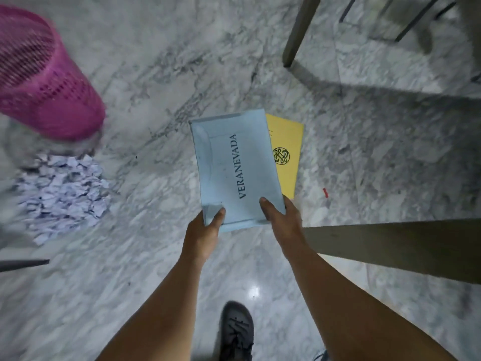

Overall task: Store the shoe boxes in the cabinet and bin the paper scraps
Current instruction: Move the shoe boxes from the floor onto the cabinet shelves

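Open marble floor (156, 256) lies ahead, hemmed on the right by dark furniture legs (299, 32). At left, a pink mesh bin (44, 82) stands just beyond a pile of paper scraps (65, 188). Centre, left hand (205, 227) and right hand (281, 217) clasp the near corners of a pale blue shoe box (234, 168), thumbs on top, overlapping a yellow box (286, 155) on the floor

Two shoe boxes, blue (238, 170) and yellow (287, 152), one pink bin (49, 84), one scrap pile (65, 194).
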`<move>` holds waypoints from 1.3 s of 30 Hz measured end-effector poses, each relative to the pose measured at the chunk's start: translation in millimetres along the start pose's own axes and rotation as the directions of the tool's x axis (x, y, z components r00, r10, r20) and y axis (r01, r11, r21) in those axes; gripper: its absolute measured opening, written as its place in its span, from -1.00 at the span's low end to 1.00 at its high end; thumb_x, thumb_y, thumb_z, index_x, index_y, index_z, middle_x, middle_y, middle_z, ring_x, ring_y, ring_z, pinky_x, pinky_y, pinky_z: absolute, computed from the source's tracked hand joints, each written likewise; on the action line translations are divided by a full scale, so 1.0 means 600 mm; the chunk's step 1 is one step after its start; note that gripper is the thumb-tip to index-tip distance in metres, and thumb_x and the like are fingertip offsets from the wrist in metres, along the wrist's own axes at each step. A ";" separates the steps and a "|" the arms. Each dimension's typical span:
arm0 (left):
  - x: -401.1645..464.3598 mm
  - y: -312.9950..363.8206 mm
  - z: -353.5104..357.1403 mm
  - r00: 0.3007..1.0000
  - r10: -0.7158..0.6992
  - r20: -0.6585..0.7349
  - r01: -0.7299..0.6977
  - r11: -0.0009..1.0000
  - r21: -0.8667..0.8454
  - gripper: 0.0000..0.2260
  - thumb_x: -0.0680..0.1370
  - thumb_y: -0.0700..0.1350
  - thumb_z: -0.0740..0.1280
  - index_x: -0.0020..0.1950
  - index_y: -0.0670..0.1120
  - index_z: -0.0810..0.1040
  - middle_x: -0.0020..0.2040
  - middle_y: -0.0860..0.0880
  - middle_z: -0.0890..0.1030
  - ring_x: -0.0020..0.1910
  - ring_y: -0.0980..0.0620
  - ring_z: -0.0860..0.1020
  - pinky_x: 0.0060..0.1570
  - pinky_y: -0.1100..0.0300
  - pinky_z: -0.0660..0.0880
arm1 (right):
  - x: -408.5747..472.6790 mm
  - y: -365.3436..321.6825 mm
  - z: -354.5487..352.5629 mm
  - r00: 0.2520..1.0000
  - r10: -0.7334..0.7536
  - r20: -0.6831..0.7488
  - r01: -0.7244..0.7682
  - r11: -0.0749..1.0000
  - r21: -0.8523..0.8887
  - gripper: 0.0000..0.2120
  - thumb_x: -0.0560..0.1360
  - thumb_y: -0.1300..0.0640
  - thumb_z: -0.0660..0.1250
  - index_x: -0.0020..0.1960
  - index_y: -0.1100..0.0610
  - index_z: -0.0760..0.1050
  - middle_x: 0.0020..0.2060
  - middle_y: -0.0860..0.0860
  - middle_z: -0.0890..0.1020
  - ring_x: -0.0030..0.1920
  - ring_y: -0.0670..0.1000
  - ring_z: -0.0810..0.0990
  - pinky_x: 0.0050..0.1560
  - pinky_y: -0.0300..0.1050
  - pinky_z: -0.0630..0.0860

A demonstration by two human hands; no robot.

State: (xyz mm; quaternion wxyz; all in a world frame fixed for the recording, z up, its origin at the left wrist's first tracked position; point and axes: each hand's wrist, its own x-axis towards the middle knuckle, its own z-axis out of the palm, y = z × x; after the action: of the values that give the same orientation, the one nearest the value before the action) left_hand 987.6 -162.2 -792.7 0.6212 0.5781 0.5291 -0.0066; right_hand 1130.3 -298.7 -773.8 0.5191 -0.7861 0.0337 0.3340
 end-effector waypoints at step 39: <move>-0.502 -0.294 -1.200 0.594 -0.204 -0.779 0.014 0.970 -0.243 -0.37 0.54 0.37 0.20 0.52 0.06 0.32 0.30 -0.14 0.60 0.19 -0.15 0.63 0.17 0.01 0.58 | -0.844 -0.229 1.175 0.648 -0.216 0.730 0.497 0.846 -0.191 -0.52 0.50 0.27 0.48 0.38 0.04 0.49 0.05 0.07 0.68 -0.10 -0.02 0.67 -0.24 -0.30 0.65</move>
State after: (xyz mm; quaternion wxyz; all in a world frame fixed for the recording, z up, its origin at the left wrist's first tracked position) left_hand 277.9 119.9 -553.8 0.3752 0.4170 0.7826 0.2701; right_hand 447.8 206.9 -548.9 0.3902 -0.6806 -0.3828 0.4879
